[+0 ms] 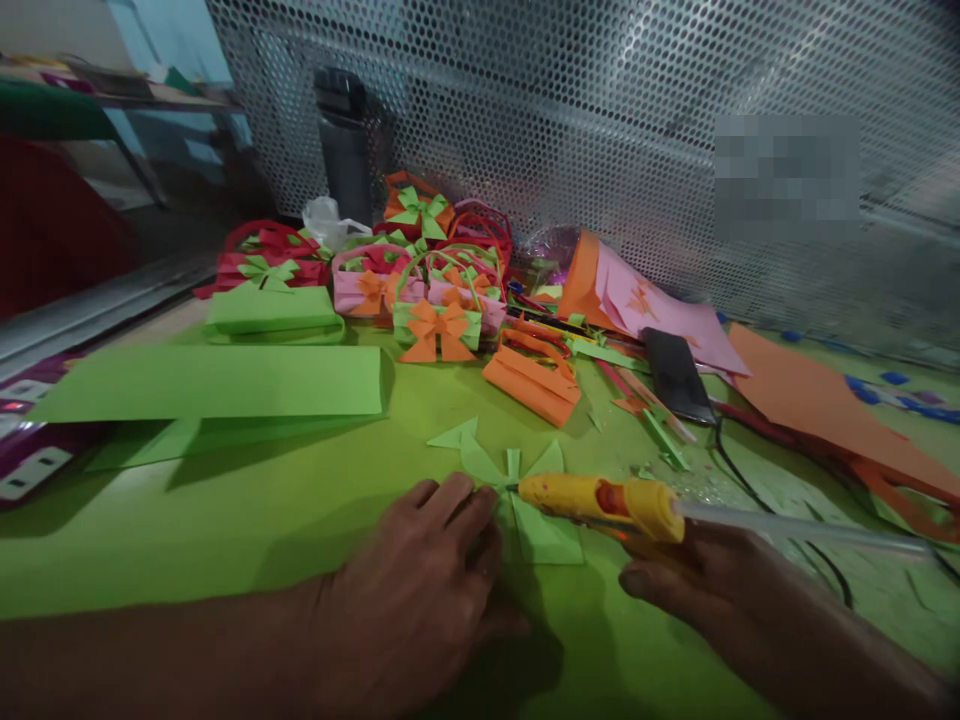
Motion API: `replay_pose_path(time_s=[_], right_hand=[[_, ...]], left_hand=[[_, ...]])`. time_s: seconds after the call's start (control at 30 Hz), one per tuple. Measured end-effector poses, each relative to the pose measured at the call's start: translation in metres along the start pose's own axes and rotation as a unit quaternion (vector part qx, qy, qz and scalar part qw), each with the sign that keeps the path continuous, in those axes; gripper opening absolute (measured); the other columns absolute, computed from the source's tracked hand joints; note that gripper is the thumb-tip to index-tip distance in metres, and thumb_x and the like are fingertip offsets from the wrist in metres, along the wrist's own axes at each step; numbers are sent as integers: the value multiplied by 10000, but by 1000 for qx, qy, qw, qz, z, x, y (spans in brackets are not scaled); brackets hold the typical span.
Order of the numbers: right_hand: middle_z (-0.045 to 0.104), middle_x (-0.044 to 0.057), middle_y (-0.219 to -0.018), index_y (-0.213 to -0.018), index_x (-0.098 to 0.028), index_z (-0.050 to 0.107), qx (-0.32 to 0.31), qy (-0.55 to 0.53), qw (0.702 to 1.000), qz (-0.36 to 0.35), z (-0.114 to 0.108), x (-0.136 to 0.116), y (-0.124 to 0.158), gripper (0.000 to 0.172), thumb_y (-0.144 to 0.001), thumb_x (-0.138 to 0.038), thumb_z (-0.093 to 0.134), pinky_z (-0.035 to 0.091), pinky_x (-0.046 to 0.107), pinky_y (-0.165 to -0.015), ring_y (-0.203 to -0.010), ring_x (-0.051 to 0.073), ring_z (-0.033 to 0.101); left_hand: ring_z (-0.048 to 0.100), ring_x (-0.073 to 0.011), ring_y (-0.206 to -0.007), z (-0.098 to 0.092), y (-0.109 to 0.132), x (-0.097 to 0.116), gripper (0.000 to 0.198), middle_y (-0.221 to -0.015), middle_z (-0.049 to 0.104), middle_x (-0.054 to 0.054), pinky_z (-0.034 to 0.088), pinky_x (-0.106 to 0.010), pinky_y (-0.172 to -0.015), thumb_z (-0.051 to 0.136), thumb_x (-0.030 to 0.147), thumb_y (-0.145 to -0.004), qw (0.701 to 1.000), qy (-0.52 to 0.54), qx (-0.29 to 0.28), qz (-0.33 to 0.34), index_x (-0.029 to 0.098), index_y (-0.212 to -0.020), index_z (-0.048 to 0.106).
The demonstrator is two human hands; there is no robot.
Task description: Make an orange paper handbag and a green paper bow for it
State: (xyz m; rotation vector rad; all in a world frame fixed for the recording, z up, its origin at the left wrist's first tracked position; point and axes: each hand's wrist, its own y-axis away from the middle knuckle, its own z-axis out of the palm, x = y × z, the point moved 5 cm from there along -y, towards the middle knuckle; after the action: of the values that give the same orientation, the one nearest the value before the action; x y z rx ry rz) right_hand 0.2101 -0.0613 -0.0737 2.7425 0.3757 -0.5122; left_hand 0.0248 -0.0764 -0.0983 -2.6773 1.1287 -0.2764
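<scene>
In my right hand (705, 580) is a yellow hot glue gun (577, 497) with a clear glue stick out of its back end. Its nozzle meets the middle of a light green paper bow (544, 535) lying on the green tabletop. My left hand (442, 550) is bent over the bow's left side, fingertips pinching it close to the nozzle. The bow's loops and tails spread above and below; my left fingers hide part of it. Beyond my hands sit a small orange paper bag (532, 385) and a green one with an orange bow (439, 330).
Folded green paper (217, 382) lies at left beside a purple power strip (45, 440). Several small paper bags stand at the back near a dark bottle (345, 145). A phone (677, 375), paper scraps, orange sheets (832, 400) and a black cord lie at right. A perforated metal panel (562, 110) rises behind.
</scene>
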Motion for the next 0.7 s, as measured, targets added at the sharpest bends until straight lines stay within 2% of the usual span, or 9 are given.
replay_pose_path(time_s=[0.1, 0.2, 0.27, 0.33, 0.43, 0.5, 0.57, 0.63, 0.7], right_hand=[[568, -12, -568, -645, -230, 551, 28, 22, 999, -10, -3, -2, -1, 256, -830, -385, 466, 434, 267, -478, -504, 159, 538], [586, -2, -598, -730, -234, 575, 71, 38, 996, -23, -6, 3, 0, 221, -828, -397, 465, 458, 283, -494, -516, 174, 555], [629, 26, -731, -878, -236, 586, 141, 55, 987, -52, -11, 6, 3, 195, -832, -380, 461, 489, 309, -580, -635, 206, 603], [626, 56, -941, -1040, -247, 542, 221, 84, 967, -94, -19, 6, 8, 240, -834, -344, 468, 495, 329, -676, -812, 237, 616], [543, 86, -1132, -1243, -276, 390, 277, 171, 936, -137, -27, 8, 12, 397, -849, -292, 437, 493, 330, -656, -886, 245, 608], [559, 98, -1075, -1326, -276, 278, 293, 259, 912, -120, -32, 13, 10, 481, -861, -259, 397, 469, 314, -553, -782, 238, 621], [604, 77, -922, -1362, -257, 218, 313, 341, 883, -79, -36, 21, 5, 533, -861, -232, 399, 412, 288, -470, -668, 227, 611], [613, 57, -824, -1362, -229, 227, 322, 399, 858, -38, -38, 30, -2, 538, -860, -213, 420, 363, 277, -440, -611, 218, 588], [601, 50, -763, -1351, -186, 256, 318, 435, 842, -28, -37, 38, -11, 515, -862, -172, 418, 372, 289, -483, -612, 217, 568]], left_hand=[[521, -256, -906, 0, 0, 1, 416, -987, 630, -100, 440, -384, -703, 427, 509, -834, 1000, 0, -11, 4, 160, -843, 653], [521, -248, -904, -1, -1, 1, 421, -983, 634, -97, 440, -378, -708, 415, 509, -839, 1000, -4, -10, 3, 161, -838, 652], [519, -247, -905, 0, -1, 0, 425, -975, 636, -94, 440, -379, -714, 408, 508, -844, 1000, -5, -7, 2, 162, -841, 655], [518, -252, -905, 1, 0, 0, 430, -965, 639, -95, 438, -385, -718, 406, 509, -844, 1000, -3, 1, 4, 162, -849, 659], [520, -252, -885, 2, 2, -1, 434, -957, 645, -100, 430, -387, -717, 421, 523, -830, 1000, 0, 20, -1, 168, -856, 669], [520, -248, -878, 2, 3, -2, 421, -950, 651, -99, 421, -380, -721, 452, 531, -812, 999, -4, 33, -7, 177, -856, 674], [520, -239, -883, 1, 4, -3, 390, -925, 659, -82, 414, -369, -729, 486, 527, -796, 999, -9, 46, -13, 190, -841, 676], [523, -227, -879, -1, 4, -3, 357, -917, 661, -60, 410, -357, -730, 498, 512, -798, 998, -9, 67, -4, 205, -834, 675], [524, -233, -906, 0, 4, -3, 349, -948, 662, -53, 414, -361, -733, 484, 493, -814, 997, -21, 75, 5, 202, -859, 671]])
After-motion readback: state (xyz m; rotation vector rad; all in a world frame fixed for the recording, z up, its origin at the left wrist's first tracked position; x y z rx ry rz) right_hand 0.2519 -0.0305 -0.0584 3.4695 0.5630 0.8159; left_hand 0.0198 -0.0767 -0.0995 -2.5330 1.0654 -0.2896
